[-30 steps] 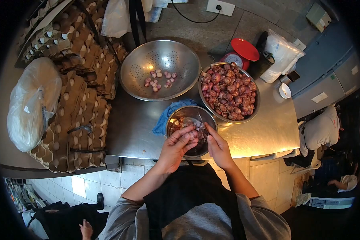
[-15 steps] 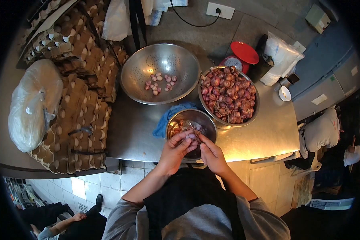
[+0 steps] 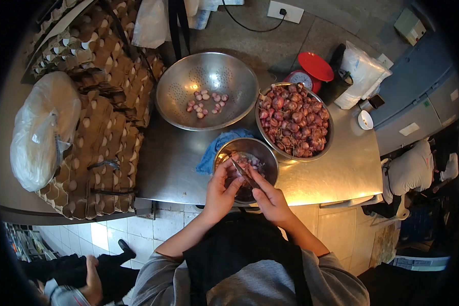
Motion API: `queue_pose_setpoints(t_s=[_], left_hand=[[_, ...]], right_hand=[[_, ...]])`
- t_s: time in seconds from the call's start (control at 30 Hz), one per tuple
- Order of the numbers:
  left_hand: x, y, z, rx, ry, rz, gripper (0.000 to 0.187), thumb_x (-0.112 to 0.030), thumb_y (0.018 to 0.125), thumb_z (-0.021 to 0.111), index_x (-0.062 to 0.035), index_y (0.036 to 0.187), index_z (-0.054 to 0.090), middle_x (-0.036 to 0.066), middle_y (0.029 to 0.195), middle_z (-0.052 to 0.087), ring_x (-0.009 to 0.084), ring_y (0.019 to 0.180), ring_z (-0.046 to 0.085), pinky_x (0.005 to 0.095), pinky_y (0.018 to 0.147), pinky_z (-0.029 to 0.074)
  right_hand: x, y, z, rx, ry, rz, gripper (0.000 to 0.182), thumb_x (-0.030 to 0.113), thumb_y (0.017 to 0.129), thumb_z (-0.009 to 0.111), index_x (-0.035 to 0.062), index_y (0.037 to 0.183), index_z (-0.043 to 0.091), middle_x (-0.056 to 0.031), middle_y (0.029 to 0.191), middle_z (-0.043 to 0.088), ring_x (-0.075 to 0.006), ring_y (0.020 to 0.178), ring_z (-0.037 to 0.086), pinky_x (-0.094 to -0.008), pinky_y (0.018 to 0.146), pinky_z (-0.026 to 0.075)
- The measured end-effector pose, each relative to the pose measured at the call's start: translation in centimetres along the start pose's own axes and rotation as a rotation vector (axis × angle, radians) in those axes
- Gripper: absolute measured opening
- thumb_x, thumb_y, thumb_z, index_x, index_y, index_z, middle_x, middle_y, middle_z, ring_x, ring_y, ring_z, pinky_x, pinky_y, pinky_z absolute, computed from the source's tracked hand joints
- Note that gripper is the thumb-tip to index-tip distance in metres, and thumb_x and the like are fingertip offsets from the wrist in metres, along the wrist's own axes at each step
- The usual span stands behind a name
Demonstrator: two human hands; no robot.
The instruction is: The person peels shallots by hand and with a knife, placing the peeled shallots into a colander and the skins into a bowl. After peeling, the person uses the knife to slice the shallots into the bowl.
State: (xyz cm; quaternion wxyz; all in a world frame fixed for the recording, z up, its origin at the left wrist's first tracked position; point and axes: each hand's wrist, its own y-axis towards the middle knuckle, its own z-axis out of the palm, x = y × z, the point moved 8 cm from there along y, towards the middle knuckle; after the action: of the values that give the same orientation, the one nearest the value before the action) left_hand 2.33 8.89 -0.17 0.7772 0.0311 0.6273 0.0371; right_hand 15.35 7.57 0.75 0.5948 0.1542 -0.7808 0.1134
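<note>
Over a small steel bowl [image 3: 274, 162] with shallot skins in it, my two hands are close together. My right hand [image 3: 271, 200] is closed around a small knife [image 3: 238, 167], its blade pointing up and to the left. My left hand [image 3: 220, 194] is closed, thumb and fingers pinching a shallot [image 3: 234, 177] that they mostly cover. To the upper right stands a steel bowl heaped with unpeeled red shallots [image 3: 293, 120]. A perforated steel colander [image 3: 176, 97] farther back holds several peeled shallots [image 3: 205, 96].
A blue cloth [image 3: 207, 159] lies beside the small bowl on the steel table [image 3: 163, 173]. Stacked egg trays [image 3: 97, 158] and a plastic bag [image 3: 43, 132] stand left. Behind the shallots is a red scale [image 3: 315, 66]. Other people [image 3: 81, 280] are at lower left and right.
The knife blade now shows above my fingers, pointing up-left. The peeled shallot seen between my fingertips before is now mostly covered. At lower left, another person's arm has moved.
</note>
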Motion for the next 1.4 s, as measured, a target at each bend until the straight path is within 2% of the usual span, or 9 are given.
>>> queue_pose_setpoints(t_s=[0.17,0.3,0.47,0.63,0.8,0.9,1.1,1.33,1.4], left_hand=[[-0.8,-0.2,-0.1,-0.008,0.109,0.038,0.048,0.006,0.08,0.053,-0.0014,0.124,0.038,0.009,0.107,0.054,0.0152,0.099,0.051,0.0268,0.087,0.041],[-1.1,-0.2,0.0,-0.02,0.043,0.029,0.05,0.007,0.079,0.053,-0.0013,0.126,0.037,0.009,0.108,0.053,0.0144,0.101,0.05,0.0268,0.088,0.041],[-1.4,-0.2,0.0,-0.021,0.063,0.04,0.052,0.007,0.079,0.053,-0.0016,0.127,0.034,0.01,0.108,0.053,0.0139,0.101,0.05,0.0267,0.087,0.041],[-1.7,-0.4,0.1,-0.013,0.091,0.051,0.053,0.008,0.079,0.053,-0.002,0.127,0.034,0.011,0.107,0.053,0.0145,0.099,0.052,0.0265,0.086,0.042],[-1.4,-0.3,0.0,-0.004,0.079,0.037,0.053,0.008,0.079,0.053,-0.0019,0.127,0.033,0.011,0.107,0.053,0.0153,0.098,0.052,0.0269,0.085,0.043],[-1.3,-0.4,0.1,-0.007,0.064,0.026,0.052,0.008,0.08,0.052,-0.0017,0.127,0.032,0.01,0.107,0.052,0.0155,0.098,0.051,0.0276,0.087,0.042],[-1.3,-0.2,0.7,0.044,-0.156,-0.044,0.049,0.006,0.082,0.05,-0.0025,0.126,0.031,0.009,0.108,0.049,0.0159,0.1,0.05,0.0288,0.09,0.039],[-0.4,0.0,0.8,0.038,-0.192,-0.098,0.046,0.004,0.084,0.049,-0.0015,0.126,0.031,0.009,0.109,0.047,0.0147,0.1,0.048,0.0276,0.086,0.043],[-0.3,0.0,0.7,0.038,-0.151,-0.087,0.046,0.004,0.084,0.048,-0.0014,0.126,0.031,0.009,0.108,0.048,0.0141,0.101,0.047,0.027,0.087,0.042]], right_hand=[[-0.2,0.1,-0.1,-0.006,-0.062,-0.026,0.041,0.015,0.09,0.044,0.0038,0.128,0.037,-0.0136,0.12,0.051,-0.0236,0.109,0.051,-0.0288,0.09,0.038],[-2.3,-0.6,0.3,0.025,0.271,0.326,0.042,0.015,0.089,0.046,0.0038,0.128,0.037,-0.0138,0.121,0.05,-0.023,0.108,0.051,-0.0287,0.091,0.037],[1.6,-0.2,0.3,-0.021,-0.103,-0.113,0.042,0.017,0.09,0.046,0.0021,0.128,0.037,-0.0128,0.117,0.052,-0.0212,0.105,0.052,-0.0281,0.091,0.037],[-2.4,-1.0,0.5,-0.005,0.275,0.341,0.042,0.015,0.089,0.046,0.0039,0.129,0.036,-0.0143,0.121,0.05,-0.0236,0.11,0.049,-0.029,0.092,0.036],[2.4,-0.4,0.2,-0.1,-0.205,-0.216,0.04,0.015,0.089,0.045,0.0064,0.128,0.038,-0.0162,0.109,0.058,-0.0274,0.095,0.059,-0.0328,0.079,0.045],[1.0,-0.4,0.1,-0.14,-0.305,-0.262,0.039,0.017,0.09,0.045,0.0088,0.128,0.039,-0.0104,0.087,0.063,-0.0212,0.072,0.062,-0.0305,0.063,0.047],[-3.1,0.1,-0.2,-0.082,0.407,0.246,0.04,0.02,0.092,0.043,0.0125,0.131,0.037,0.0045,0.061,0.036,-0.0035,0.05,0.033,-0.0175,0.046,0.03],[-0.7,-0.7,0.7,0.013,0.345,0.138,0.043,0.018,0.092,0.043,0.0091,0.132,0.034,0.0021,0.066,0.044,-0.0052,0.052,0.039,-0.0183,0.049,0.035],[0.7,0.1,0.1,-0.101,-0.023,-0.209,0.043,0.017,0.091,0.044,0.0091,0.132,0.034,0.001,0.067,0.045,-0.0057,0.052,0.04,-0.0184,0.049,0.036]])
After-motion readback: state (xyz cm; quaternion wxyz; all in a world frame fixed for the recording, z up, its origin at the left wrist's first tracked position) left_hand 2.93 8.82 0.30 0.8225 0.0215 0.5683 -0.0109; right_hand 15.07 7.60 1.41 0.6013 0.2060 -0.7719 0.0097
